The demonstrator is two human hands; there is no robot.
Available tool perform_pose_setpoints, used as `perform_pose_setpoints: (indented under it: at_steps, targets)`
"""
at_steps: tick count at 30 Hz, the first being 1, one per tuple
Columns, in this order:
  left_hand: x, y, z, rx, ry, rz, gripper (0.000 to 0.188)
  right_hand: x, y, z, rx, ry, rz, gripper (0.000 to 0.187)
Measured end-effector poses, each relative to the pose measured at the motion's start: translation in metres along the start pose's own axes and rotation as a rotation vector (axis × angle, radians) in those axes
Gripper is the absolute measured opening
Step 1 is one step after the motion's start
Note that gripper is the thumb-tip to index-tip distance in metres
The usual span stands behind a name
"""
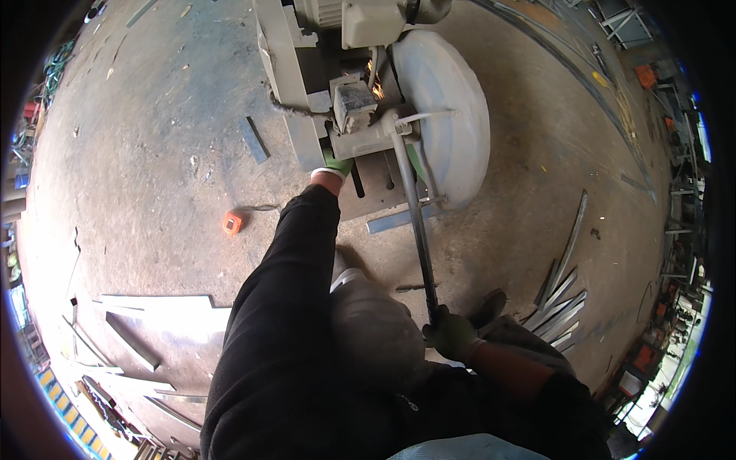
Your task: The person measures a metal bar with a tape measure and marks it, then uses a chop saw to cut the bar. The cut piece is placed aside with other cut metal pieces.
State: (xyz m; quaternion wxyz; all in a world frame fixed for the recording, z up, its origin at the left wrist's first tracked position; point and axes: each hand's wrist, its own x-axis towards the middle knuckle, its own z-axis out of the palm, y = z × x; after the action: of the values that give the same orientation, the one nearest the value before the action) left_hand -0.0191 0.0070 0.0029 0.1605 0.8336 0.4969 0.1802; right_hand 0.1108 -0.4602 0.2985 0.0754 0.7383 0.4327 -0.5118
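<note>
Chop saw [364, 142] stands toward the far edge of the floor [161, 207] as I see it from my station, roughly midway between the floor's left and right edges. Working from the left, I have a green tangle [57, 67] by the floor's far left corner, then metal strips [157, 301] lying toward the near left corner. Farther in sit an orange tape measure [232, 223] and, beyond it, a short flat bar [255, 139]. My left hand [337, 163], in a green glove, is at the saw's near left side, partly hidden under the machine; I cannot tell whether its fingers are closed. Orange sparks [377, 88] glow inside the saw, and a blue-grey bar [399, 221] lies across its near edge. The long handle [416, 222] slants from the saw toward the near edge of the floor, just left of the big pale guard [454, 115]. My gloved right hand [452, 337] is clamped around the handle's near end. Toward the floor's right edge lies a fanned pile of metal offcuts [563, 307], with long rods [609, 115] farther off.
</note>
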Motion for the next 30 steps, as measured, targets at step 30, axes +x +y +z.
perform_pose_setpoints:
  at_steps: [30]
  targets:
    - [-0.242,0.084,-0.355,-1.149,-0.468,-0.381,0.036,-0.174,-0.198,-0.325,0.278,0.684,-1.163,0.038]
